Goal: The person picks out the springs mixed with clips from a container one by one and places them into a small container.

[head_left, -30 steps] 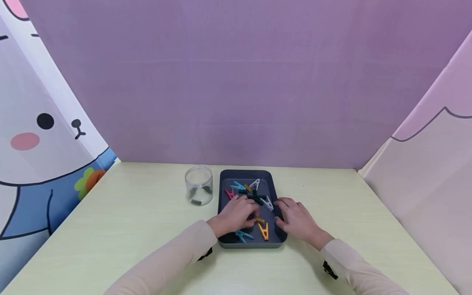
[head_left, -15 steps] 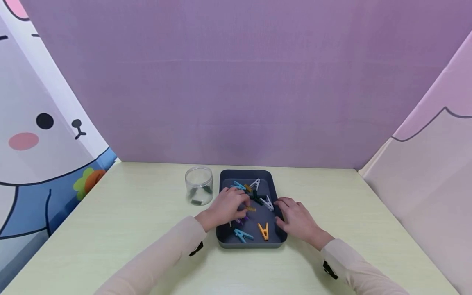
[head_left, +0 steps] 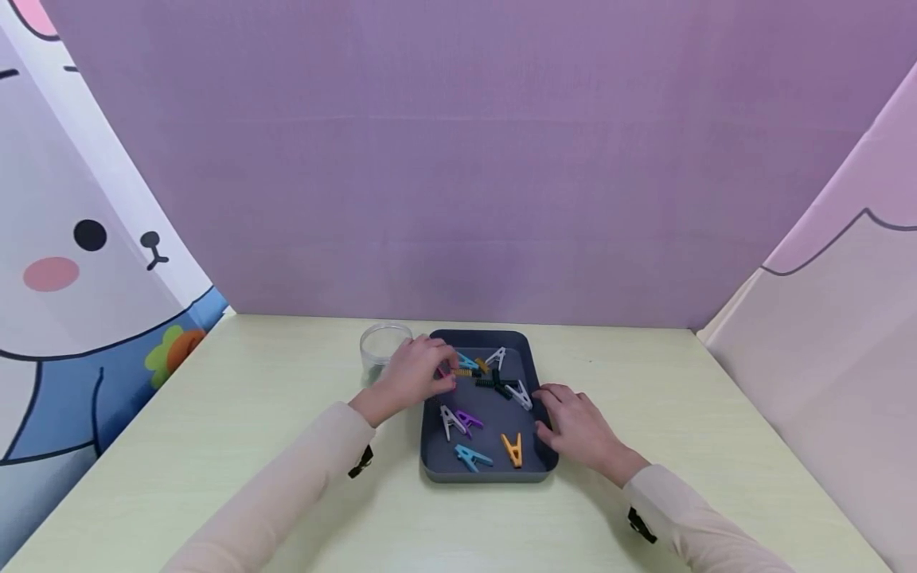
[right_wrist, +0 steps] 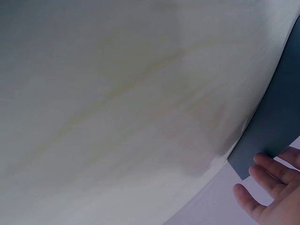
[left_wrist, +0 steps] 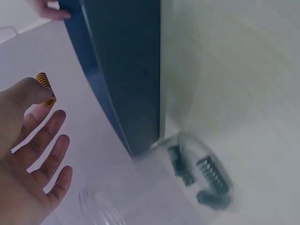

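My left hand (head_left: 415,370) is over the left wall of the dark grey tray (head_left: 490,475). Its thumb and index finger pinch a yellow coil spring (left_wrist: 45,89), while the other fingers spread loosely. Just beyond this hand stands a clear round jar (head_left: 378,342), partly covered by it; in the left wrist view several dark springs (left_wrist: 213,176) lie at its bottom. My right hand (head_left: 580,426) rests on the tray's right rim, its fingertips against the outer wall (right_wrist: 269,136). Inside the tray are dark green springs (head_left: 496,383) and another yellow spring (head_left: 482,365).
Plastic clothespins lie scattered in the tray: a yellow one (head_left: 512,450), a purple one (head_left: 469,422), blue ones (head_left: 473,458) and white ones (head_left: 519,395). A pink one (head_left: 441,372) shows beside the left fingers. A purple cloth (head_left: 458,199) hangs behind the table (head_left: 286,382).
My left hand has moved left and away from me, from the tray's middle toward the jar, carrying the yellow spring. White and purple clothespins have come into sight. The right hand stays put.
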Action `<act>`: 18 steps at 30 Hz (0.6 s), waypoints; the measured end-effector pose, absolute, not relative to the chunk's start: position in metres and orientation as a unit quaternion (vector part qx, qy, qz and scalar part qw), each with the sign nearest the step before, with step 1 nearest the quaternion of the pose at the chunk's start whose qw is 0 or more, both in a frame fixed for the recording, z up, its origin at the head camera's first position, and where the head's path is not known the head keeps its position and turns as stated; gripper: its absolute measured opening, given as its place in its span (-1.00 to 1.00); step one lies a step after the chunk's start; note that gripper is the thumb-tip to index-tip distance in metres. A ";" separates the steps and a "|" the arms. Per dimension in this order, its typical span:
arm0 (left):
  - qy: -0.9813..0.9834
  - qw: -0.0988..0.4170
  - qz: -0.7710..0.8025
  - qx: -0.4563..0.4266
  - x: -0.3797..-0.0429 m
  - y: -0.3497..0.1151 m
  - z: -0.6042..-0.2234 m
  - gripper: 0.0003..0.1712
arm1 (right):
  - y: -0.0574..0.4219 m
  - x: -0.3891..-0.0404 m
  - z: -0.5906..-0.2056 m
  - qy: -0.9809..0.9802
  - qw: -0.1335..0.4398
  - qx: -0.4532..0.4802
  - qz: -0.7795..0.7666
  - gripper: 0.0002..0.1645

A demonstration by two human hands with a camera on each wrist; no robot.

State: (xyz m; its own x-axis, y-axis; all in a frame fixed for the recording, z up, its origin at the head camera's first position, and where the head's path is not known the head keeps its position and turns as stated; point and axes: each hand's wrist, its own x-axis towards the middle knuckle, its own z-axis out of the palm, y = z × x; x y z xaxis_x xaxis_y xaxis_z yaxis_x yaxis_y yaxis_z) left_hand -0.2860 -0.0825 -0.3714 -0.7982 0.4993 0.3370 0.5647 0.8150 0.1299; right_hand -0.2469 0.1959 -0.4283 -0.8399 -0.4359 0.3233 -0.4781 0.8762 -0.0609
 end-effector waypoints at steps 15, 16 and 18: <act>-0.949 0.195 -0.145 -0.203 -0.297 -0.123 -0.355 -0.85 | 0.195 -0.247 -0.428 -0.957 0.150 0.239 0.065 -0.49; -0.948 0.198 -0.147 -0.201 -0.297 -0.125 -0.354 -0.85 | 0.195 -0.247 -0.428 -0.957 0.150 0.240 0.064 -0.49; -0.948 0.205 -0.147 -0.194 -0.298 -0.130 -0.354 -0.85 | 0.196 -0.247 -0.429 -0.957 0.149 0.240 0.061 -0.49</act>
State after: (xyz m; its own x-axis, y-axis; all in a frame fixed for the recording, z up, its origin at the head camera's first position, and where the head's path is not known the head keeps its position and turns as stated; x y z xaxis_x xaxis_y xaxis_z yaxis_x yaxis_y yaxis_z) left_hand -0.2977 -0.1300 -0.3538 -0.8401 0.3084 0.4462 0.4290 0.8812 0.1988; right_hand -0.2471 0.1956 -0.4290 -0.8400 -0.4416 0.3152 -0.4779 0.8773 -0.0447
